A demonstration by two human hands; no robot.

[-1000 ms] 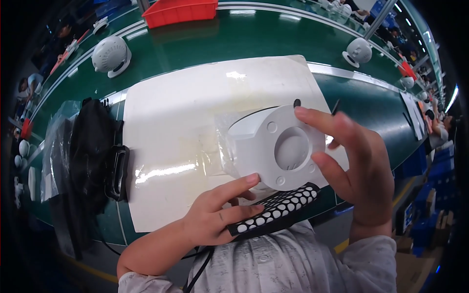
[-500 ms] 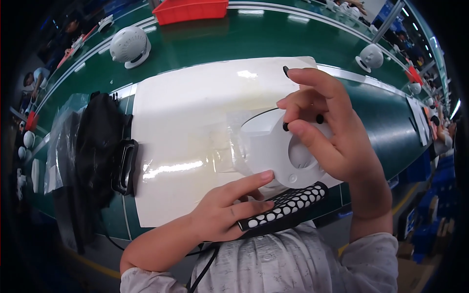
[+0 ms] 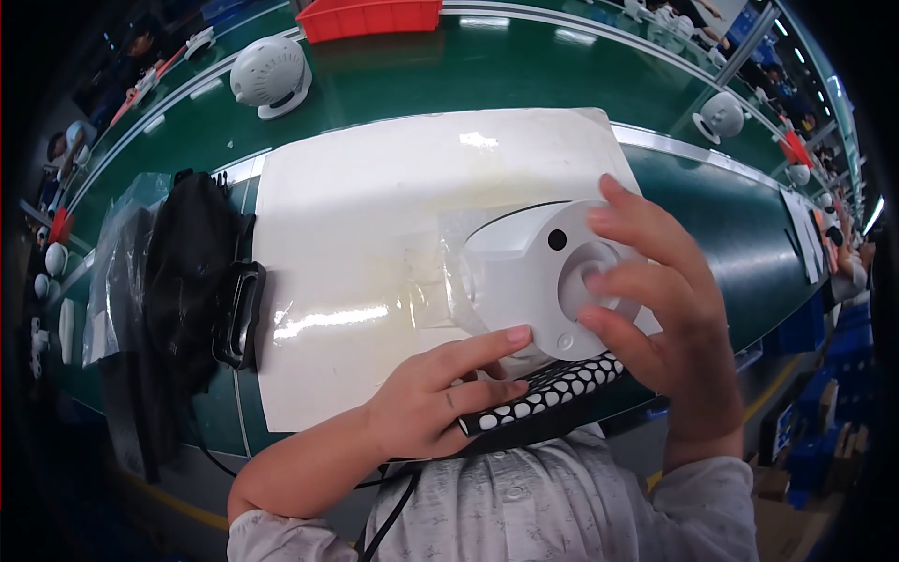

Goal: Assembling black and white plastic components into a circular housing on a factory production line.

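A smooth white plastic housing point(image 3: 510, 272) lies on its side, with a round recess point(image 3: 573, 295) facing up. One round black pad point(image 3: 557, 240) sits flat on its surface beside the recess. The index finger of my left hand point(image 3: 421, 393) rests on the housing's near edge. Lower fingers of that hand grip a black sheet with rows of white dots point(image 3: 552, 391); its thumb is hidden. My right hand point(image 3: 670, 300) hovers over the housing's right side, fingers apart and somewhat blurred by motion. No pad shows on its visible fingertips.
A white mat point(image 3: 328, 215) covers the green bench, with clear film point(image 3: 435, 290) beside the housing. At left lie a black bag point(image 3: 192, 272) and clear plastic point(image 3: 117, 262). White round-headed units point(image 3: 272, 75) and a red bin point(image 3: 370, 19) stand on the line beyond.
Black pads seen at my right fingertips no longer show there; one lies on the housing. My right hand has lowered and its fingers have spread. The far white units have shifted right.
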